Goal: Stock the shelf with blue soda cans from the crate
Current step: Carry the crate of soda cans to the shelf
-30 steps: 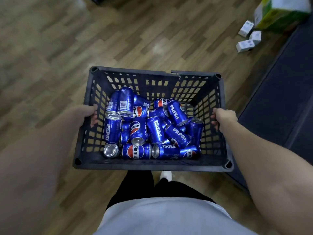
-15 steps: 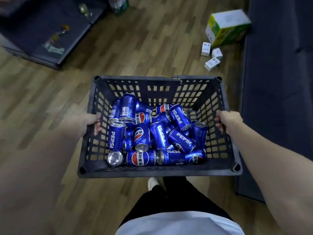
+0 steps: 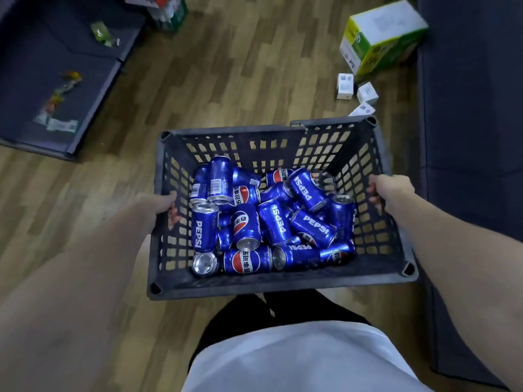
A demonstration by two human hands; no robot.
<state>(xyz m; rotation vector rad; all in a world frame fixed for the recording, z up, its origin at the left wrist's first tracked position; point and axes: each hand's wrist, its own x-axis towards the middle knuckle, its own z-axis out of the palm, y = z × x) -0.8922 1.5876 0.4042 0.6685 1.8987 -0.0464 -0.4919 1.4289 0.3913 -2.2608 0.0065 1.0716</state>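
Wood-grain plank flooring [image 3: 254,66] filled most of the view beneath you. Dark, flat shelving [image 3: 469,108] ran down your right side, and a second dark unit [image 3: 34,89] sat at your upper left with a few small, blurred packets lying on its surface.

You carried the crate [image 3: 283,284], a dark rectangular plastic box with lattice-perforated walls and socketed corners, level in front of your waist and above the floor. Your left hand [image 3: 158,203] gripped the left wall at its rim, fingertips curled through the openings to the inside. Your right hand [image 3: 392,190] gripped the right wall at its rim in the same manner, fingers wrapped over the edge.

Inside the crate, the blue soda cans [image 3: 271,219] lay in a loose, disordered pile: glossy cylindrical metal cans with red-white-blue logos, most on their sides and overlapping, a few propped upright or tilted, with silver ends showing toward you. The exact count could not be determined.

A green-and-yellow carton [image 3: 382,38] with a white top rested on the floor beyond the crate's far right corner, beside the right-hand shelving. Three small white boxes [image 3: 345,86] lay scattered between the carton and the crate. Your white shirt [image 3: 305,360] and dark trousers [image 3: 226,321] occupied the lower edge.
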